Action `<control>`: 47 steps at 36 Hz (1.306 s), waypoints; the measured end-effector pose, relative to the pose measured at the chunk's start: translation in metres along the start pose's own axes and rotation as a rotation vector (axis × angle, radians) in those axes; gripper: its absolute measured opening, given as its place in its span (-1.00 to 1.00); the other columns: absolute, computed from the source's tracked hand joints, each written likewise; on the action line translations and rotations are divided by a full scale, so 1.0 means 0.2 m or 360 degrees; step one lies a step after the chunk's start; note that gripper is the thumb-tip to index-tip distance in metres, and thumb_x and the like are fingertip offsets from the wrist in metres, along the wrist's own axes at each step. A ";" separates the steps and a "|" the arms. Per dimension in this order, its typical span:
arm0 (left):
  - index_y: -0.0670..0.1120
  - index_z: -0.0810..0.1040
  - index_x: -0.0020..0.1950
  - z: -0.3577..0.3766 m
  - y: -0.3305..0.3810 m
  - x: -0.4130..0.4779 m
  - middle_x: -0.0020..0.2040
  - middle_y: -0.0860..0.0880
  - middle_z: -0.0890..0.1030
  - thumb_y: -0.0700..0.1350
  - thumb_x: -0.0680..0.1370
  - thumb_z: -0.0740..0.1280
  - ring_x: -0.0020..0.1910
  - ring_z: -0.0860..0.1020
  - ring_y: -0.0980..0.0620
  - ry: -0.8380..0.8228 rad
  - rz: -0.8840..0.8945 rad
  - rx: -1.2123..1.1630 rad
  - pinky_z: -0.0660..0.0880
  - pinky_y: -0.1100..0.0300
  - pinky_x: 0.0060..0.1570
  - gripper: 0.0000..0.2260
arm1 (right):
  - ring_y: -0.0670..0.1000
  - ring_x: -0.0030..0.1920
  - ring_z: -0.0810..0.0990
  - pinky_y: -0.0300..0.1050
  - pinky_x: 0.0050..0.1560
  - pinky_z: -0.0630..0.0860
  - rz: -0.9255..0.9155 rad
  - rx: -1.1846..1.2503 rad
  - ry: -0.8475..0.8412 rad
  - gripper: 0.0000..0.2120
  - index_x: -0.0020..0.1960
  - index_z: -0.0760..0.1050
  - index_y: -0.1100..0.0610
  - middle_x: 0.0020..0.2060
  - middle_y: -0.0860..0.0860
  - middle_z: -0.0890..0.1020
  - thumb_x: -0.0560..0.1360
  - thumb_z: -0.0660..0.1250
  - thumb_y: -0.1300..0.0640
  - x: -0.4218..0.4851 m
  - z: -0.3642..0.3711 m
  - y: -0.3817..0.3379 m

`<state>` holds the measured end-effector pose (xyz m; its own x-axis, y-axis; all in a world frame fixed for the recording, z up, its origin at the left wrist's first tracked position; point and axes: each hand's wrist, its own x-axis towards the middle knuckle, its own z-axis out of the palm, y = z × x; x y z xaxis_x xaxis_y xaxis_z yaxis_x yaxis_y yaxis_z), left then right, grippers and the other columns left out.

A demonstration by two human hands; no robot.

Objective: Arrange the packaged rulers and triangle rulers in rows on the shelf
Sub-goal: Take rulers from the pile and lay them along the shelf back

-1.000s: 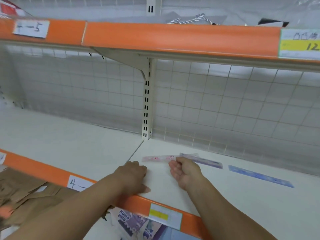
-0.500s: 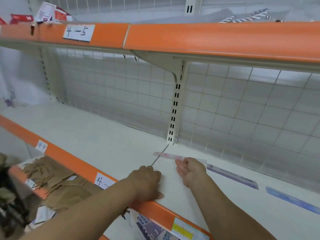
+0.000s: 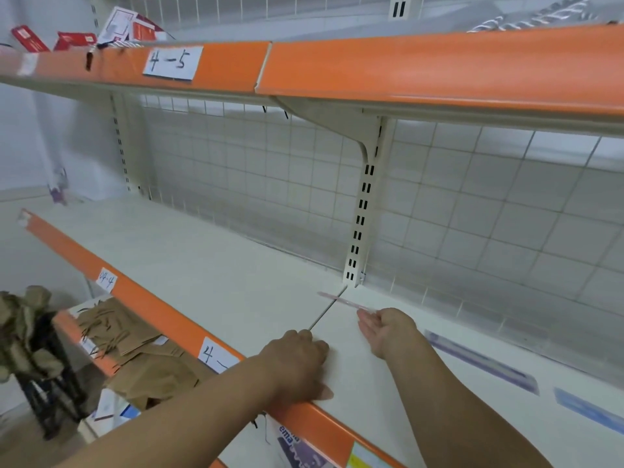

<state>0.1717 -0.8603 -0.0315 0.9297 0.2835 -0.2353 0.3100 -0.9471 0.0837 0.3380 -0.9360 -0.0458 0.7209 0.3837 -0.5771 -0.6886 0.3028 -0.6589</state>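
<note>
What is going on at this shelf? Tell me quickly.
A person is laying out stationery on a white metal shelf with an orange front edge. Their right hand has its straight fingers at one end of a thin pink packaged ruler, which lies flat across the seam between two shelf panels. Their left hand rests at the front edge, holding nothing. A purple packaged ruler and a blue packaged ruler lie flat further right.

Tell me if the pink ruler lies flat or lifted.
Flat: ruler lies on the shelf across its seam, right hand at one end.
</note>
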 end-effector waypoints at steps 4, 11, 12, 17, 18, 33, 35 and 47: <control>-0.07 0.36 0.33 -0.01 0.00 0.00 0.24 -0.10 0.39 0.16 0.52 0.32 0.24 0.36 -0.09 -0.0002 0.0006 -0.0008 0.38 0.04 0.13 -0.52 | 0.24 0.31 0.47 -0.03 0.36 0.38 0.0031 0.0087 0.0019 -0.75 0.07 0.37 0.42 0.18 0.30 0.48 0.60 -0.06 0.38 -0.01 0.00 0.00; -0.07 0.36 0.33 -0.01 0.01 -0.01 0.25 -0.10 0.39 0.16 0.53 0.31 0.23 0.36 -0.09 0.0001 0.0003 -0.0003 0.39 0.04 0.12 -0.52 | 0.23 0.27 0.51 -0.01 0.21 0.44 0.0002 -0.0057 0.0017 -0.83 0.03 0.34 0.38 0.22 0.28 0.50 0.60 -0.02 0.38 -0.03 0.00 0.01; -0.07 0.36 0.33 -0.01 0.01 -0.01 0.25 -0.10 0.39 0.16 0.53 0.31 0.23 0.36 -0.09 0.0001 0.0000 -0.0007 0.39 0.04 0.12 -0.52 | 0.23 0.28 0.50 -0.01 0.24 0.43 0.0008 -0.0063 0.0026 -0.81 -0.02 0.35 0.39 0.16 0.29 0.51 0.60 -0.03 0.38 -0.03 -0.01 0.01; -0.07 0.36 0.34 -0.01 0.01 -0.02 0.26 -0.11 0.39 0.15 0.53 0.31 0.25 0.36 -0.09 0.0004 -0.0013 -0.0018 0.39 0.04 0.14 -0.52 | 0.23 0.28 0.50 0.03 0.31 0.42 -0.0022 -0.0073 0.0080 -0.78 -0.13 0.32 0.38 -0.11 0.29 0.52 0.61 -0.03 0.36 -0.08 0.00 0.00; -0.07 0.36 0.34 -0.01 0.01 -0.02 0.26 -0.11 0.39 0.15 0.53 0.31 0.25 0.36 -0.09 0.0006 -0.0017 -0.0020 0.38 0.04 0.15 -0.53 | 0.22 0.30 0.49 0.02 0.34 0.39 -0.0031 -0.0083 0.0058 -0.78 -0.01 0.35 0.42 -0.04 0.33 0.55 0.62 -0.04 0.35 -0.08 0.00 0.00; -0.08 0.36 0.30 0.01 0.03 -0.02 0.25 -0.10 0.38 0.16 0.55 0.26 0.25 0.36 -0.09 0.0079 -0.0007 0.0019 0.38 0.04 0.17 -0.57 | -0.03 -0.55 0.31 -0.31 -0.49 0.23 -0.0486 -0.1610 0.0035 -0.89 -0.20 0.40 0.16 -0.39 0.11 0.53 0.50 0.20 0.24 -0.27 -0.12 0.10; -0.09 0.37 0.29 0.02 0.05 -0.02 0.24 -0.11 0.39 0.15 0.56 0.25 0.25 0.36 -0.10 0.0125 -0.0007 0.0043 0.38 0.04 0.16 -0.58 | 0.01 -0.45 0.41 -0.25 -0.43 0.28 -0.0757 -0.2065 0.0084 -0.86 -0.27 0.41 0.16 -0.30 0.11 0.58 0.46 0.18 0.21 -0.29 -0.14 0.13; -0.11 0.43 0.21 0.05 0.21 -0.01 0.22 -0.11 0.47 0.05 0.61 0.16 0.22 0.47 -0.10 0.0318 0.0200 0.0040 0.41 0.10 0.11 -0.71 | 0.11 0.14 0.55 -0.15 -0.03 0.40 -0.1166 -0.3148 0.0520 -0.74 0.11 0.51 0.13 0.12 0.07 0.58 0.58 0.10 0.06 -0.54 -0.38 0.17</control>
<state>0.1806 -0.9020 -0.0375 0.9824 0.1849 -0.0277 0.1865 -0.9796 0.0754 0.2432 -1.0326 -0.0427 0.8864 0.4595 0.0557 0.4628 -0.8768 -0.1305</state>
